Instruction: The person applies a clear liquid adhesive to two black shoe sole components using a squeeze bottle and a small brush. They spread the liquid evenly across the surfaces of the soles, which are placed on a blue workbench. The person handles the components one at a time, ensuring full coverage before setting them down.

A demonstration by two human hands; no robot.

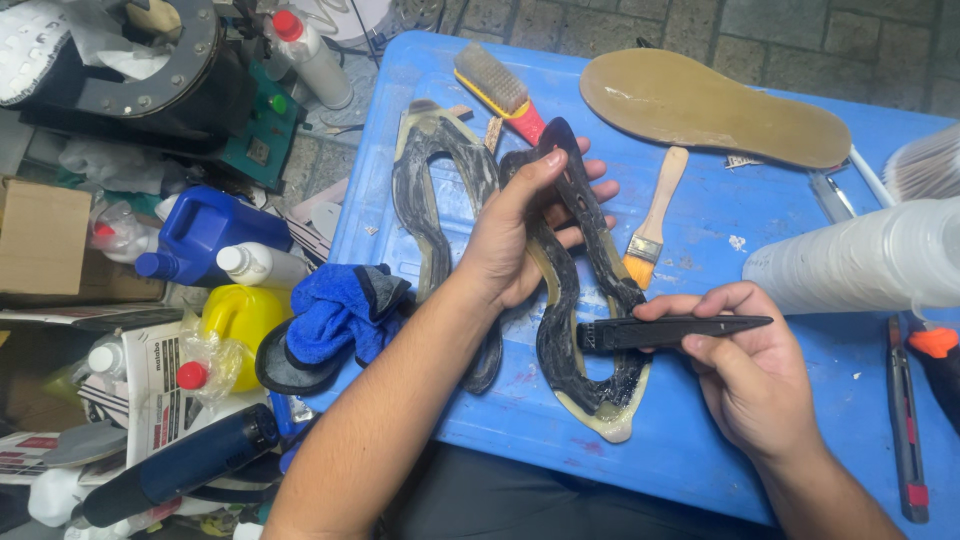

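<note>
My left hand [520,235] grips a black ring-shaped shoe sole rim [560,345] with yellowish glue edges, holding it over the blue table [700,430]. My right hand [745,365] holds a slim black tool [670,330] level, its blunt end touching the rim's right side. A second black sole rim [435,190] lies flat on the table just left of my left hand.
On the table lie a tan insole [715,105], a red-and-yellow scrub brush [500,90], a small wooden paintbrush [655,220], a blue cloth [335,310], a clear plastic roll [860,260] and a utility knife [905,420]. Bottles, a blue jug [205,225] and clutter crowd the floor at left.
</note>
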